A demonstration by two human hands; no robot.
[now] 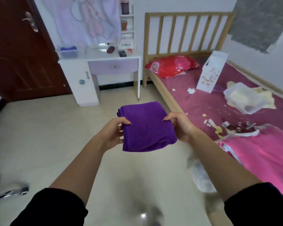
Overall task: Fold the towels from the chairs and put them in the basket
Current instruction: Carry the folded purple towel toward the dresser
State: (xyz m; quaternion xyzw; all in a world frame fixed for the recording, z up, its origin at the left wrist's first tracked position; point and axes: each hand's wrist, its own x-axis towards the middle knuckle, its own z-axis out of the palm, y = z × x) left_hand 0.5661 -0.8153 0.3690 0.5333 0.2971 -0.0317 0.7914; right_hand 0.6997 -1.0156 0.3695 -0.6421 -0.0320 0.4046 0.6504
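Observation:
A folded purple towel (145, 126) is held flat in the air in front of me, above the tiled floor. My left hand (114, 132) grips its left edge, thumb on top. My right hand (180, 126) grips its right edge the same way. On the white dressing table at the back left stands a clear basket (69, 52) with blue cloth inside. No chair seat with towels is in view.
A white dressing table (98, 66) with a lilac drawer stands ahead. A wooden bed (219, 98) with a pink sheet, red pillow (171, 66), a white box and clutter fills the right. A brown door (20, 51) is left. Chair wheels (11, 191) show at bottom left.

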